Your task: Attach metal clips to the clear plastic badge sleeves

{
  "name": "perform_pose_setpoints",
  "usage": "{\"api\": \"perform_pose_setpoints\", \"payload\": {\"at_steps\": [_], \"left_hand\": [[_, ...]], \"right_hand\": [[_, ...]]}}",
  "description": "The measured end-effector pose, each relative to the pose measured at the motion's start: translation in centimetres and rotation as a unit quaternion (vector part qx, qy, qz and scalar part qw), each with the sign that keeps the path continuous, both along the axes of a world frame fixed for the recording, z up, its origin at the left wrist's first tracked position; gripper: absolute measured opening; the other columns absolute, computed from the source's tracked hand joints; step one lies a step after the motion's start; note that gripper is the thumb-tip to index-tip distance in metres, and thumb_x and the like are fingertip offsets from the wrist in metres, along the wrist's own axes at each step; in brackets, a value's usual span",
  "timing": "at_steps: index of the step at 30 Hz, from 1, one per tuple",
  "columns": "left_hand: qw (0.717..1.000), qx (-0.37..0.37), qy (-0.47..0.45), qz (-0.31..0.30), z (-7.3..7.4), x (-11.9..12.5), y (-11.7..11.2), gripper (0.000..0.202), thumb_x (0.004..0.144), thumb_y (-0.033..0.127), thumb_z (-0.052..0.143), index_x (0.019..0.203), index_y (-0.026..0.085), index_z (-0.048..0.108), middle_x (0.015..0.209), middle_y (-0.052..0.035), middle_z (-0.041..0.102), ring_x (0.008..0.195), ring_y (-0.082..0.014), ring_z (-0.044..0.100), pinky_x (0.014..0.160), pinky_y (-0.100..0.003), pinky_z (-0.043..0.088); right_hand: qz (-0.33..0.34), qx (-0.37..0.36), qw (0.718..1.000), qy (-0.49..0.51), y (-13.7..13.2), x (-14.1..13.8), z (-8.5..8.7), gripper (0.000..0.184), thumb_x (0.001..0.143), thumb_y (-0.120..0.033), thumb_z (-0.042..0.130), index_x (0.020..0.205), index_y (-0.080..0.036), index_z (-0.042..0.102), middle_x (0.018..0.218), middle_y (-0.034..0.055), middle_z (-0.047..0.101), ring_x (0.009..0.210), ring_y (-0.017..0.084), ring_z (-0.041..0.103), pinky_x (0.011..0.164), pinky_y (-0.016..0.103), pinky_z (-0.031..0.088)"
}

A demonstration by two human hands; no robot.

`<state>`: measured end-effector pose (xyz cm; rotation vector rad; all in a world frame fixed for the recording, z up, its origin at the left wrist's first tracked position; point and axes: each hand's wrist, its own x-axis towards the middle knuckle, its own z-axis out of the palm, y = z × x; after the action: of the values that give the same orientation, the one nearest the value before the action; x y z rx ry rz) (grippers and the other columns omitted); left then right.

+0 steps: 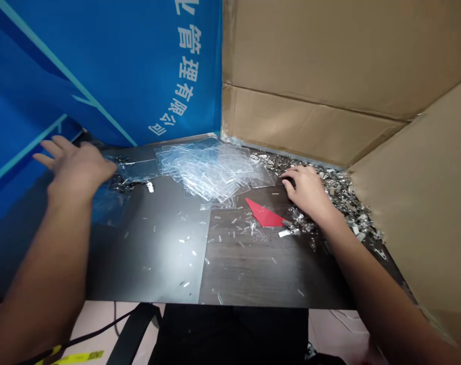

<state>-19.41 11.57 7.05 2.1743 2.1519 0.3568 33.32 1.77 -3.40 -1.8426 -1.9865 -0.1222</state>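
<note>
a shove too hard could scatter the heap of metal clips (339,185), whose loose, jumbled pieces may snag together, while a stray knuckle could set the slick-looking pile of clear sheets (215,172) sliding across the dark tabletop (253,276). the clips lie just beyond and to the right of my curled right hand (309,191); whether its fingers pinch one, i cannot tell. the sheets sit just left of those fingertips. well apart, my blurred left hand (78,170) shows spread fingers, its thumb near a smaller cluster of clips (126,186).
</note>
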Motion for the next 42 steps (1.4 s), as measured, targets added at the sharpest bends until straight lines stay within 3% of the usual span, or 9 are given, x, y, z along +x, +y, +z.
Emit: {"api": "perform_pose_setpoints", "payload": {"at_steps": [1, 3, 6, 8, 11, 21, 30, 37, 42], "left_hand": [[0.999, -0.01, 0.013, 0.04, 0.3, 1.0, -0.7, 0.062, 0.116, 0.041, 0.047, 0.15, -0.01, 0.051, 0.182, -0.0343, 0.012, 0.167, -0.0725, 0.0, 0.128, -0.095, 0.005], [0.997, 0.04, 0.026, 0.053, 0.6, 3.5, -1.7, 0.059, 0.116, 0.04, 0.047, 0.141, -0.012, 0.06, 0.174, -0.0375, 0.03, 0.164, -0.069, 0.022, 0.13, -0.088, 0.022], [0.985, 0.054, 0.016, -0.164, -0.6, 7.3, -1.9, 0.045, 0.114, 0.032, 0.046, 0.132, 0.0, 0.072, 0.143, -0.0273, 0.067, 0.148, -0.0459, 0.056, 0.129, -0.069, 0.042], [0.938, 0.062, -0.017, -0.34, -2.4, 9.5, -1.8, 0.04, 0.112, 0.036, 0.053, 0.133, 0.009, 0.073, 0.143, -0.0212, 0.071, 0.142, -0.0362, 0.062, 0.129, -0.058, 0.047], [0.895, 0.05, -0.015, -0.442, -4.9, 11.6, -2.1, 0.044, 0.111, 0.032, 0.054, 0.148, 0.015, 0.07, 0.151, -0.0191, 0.071, 0.142, -0.0349, 0.063, 0.125, -0.055, 0.05], [0.897, 0.068, 0.042, -0.435, -6.4, 12.2, -2.5, 0.044, 0.112, 0.027, 0.052, 0.148, 0.02, 0.077, 0.141, -0.0191, 0.072, 0.127, -0.0383, 0.064, 0.11, -0.058, 0.052], [0.879, 0.082, 0.011, -0.47, -6.7, 12.7, -2.6, 0.024, 0.109, 0.019, 0.051, 0.107, 0.02, 0.075, 0.146, -0.0154, 0.076, 0.138, -0.0368, 0.064, 0.111, -0.054, 0.052], [0.876, 0.106, 0.018, -0.471, -6.8, 12.6, -2.7, 0.035, 0.112, 0.02, 0.047, 0.124, 0.021, 0.079, 0.117, -0.0138, 0.08, 0.112, -0.0327, 0.071, 0.095, -0.047, 0.051], [0.881, 0.13, -0.062, -0.45, -5.6, 12.9, -3.5, 0.029, 0.112, 0.026, 0.053, 0.113, 0.021, 0.081, 0.116, -0.0144, 0.079, 0.108, -0.0304, 0.07, 0.098, -0.047, 0.055]], "right_hand": [[0.004, -0.001, 1.0, -0.001, 0.1, 0.0, -0.1, 0.032, 0.105, -0.02, 0.059, 0.118, -0.015, 0.089, 0.126, 0.0196, 0.08, 0.123, 0.039, 0.065, 0.113, 0.056, 0.051], [0.003, 0.0, 1.0, -0.005, 0.1, 0.1, -0.3, 0.032, 0.104, -0.019, 0.059, 0.113, -0.015, 0.089, 0.124, 0.0196, 0.081, 0.12, 0.039, 0.065, 0.112, 0.055, 0.051], [-0.006, 0.016, 1.0, -0.01, 0.2, 0.1, 0.0, 0.03, 0.103, -0.017, 0.059, 0.107, -0.015, 0.088, 0.117, 0.0191, 0.082, 0.113, 0.039, 0.066, 0.108, 0.054, 0.051], [-0.011, 0.03, 0.999, -0.006, 0.1, 0.0, 0.5, 0.026, 0.102, -0.016, 0.061, 0.104, -0.016, 0.087, 0.114, 0.0182, 0.082, 0.11, 0.037, 0.066, 0.107, 0.053, 0.051], [-0.028, 0.045, 0.999, 0.013, -0.2, -0.1, 1.3, 0.019, 0.099, -0.015, 0.066, 0.1, -0.019, 0.084, 0.111, 0.0162, 0.081, 0.108, 0.036, 0.066, 0.105, 0.051, 0.051], [-0.088, 0.078, 0.992, 0.054, -1.1, -1.6, 2.3, 0.015, 0.098, -0.016, 0.067, 0.106, -0.022, 0.078, 0.104, 0.012, 0.08, 0.104, 0.034, 0.067, 0.096, 0.049, 0.052], [-0.108, 0.087, 0.988, 0.062, -1.2, -1.8, 2.2, 0.019, 0.102, -0.035, 0.067, 0.086, -0.025, 0.071, 0.09, 0.0103, 0.077, 0.087, 0.029, 0.065, 0.08, 0.044, 0.05], [-0.113, 0.089, 0.985, 0.096, -1.5, -2.6, 3.0, 0.029, 0.106, -0.041, 0.065, 0.081, -0.026, 0.063, 0.08, 0.0075, 0.073, 0.078, 0.026, 0.062, 0.074, 0.04, 0.044], [-0.093, 0.121, 0.977, 0.149, -1.8, -3.8, 3.8, 0.031, 0.103, -0.043, 0.064, 0.078, -0.028, 0.055, 0.083, 0.0072, 0.069, 0.083, 0.026, 0.065, 0.081, 0.042, 0.049]]}}
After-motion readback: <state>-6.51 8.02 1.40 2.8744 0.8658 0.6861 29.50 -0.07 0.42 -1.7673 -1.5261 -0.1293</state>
